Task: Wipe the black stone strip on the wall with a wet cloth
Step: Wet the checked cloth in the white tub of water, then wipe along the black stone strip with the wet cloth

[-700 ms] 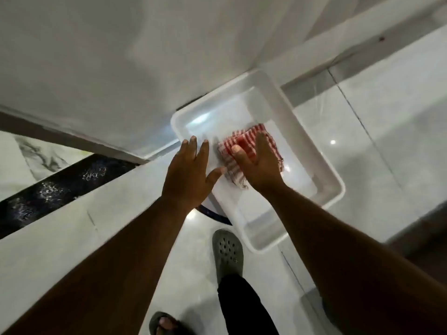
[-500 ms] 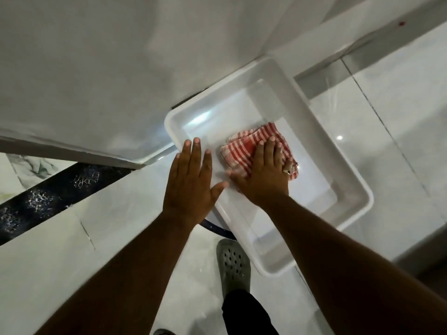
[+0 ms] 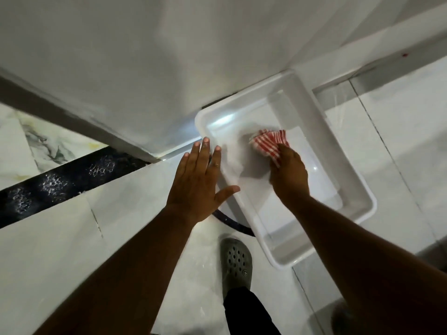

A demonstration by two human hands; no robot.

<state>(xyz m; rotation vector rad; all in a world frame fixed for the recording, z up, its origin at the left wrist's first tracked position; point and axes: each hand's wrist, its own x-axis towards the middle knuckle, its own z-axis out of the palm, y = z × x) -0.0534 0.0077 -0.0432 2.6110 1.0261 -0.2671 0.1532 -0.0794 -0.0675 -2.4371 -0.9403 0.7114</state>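
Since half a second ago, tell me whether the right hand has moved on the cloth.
Yes. The right hand was pressed flat over the red-striped cloth; now it grips the cloth's near edge, bunching it up, nearer the tub middle.

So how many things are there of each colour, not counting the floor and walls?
White: 1, the plastic tub
Red and white: 1, the striped cloth gripped in the right hand
Grey: 1, the clog
Black: 1, the stone strip
Total: 4
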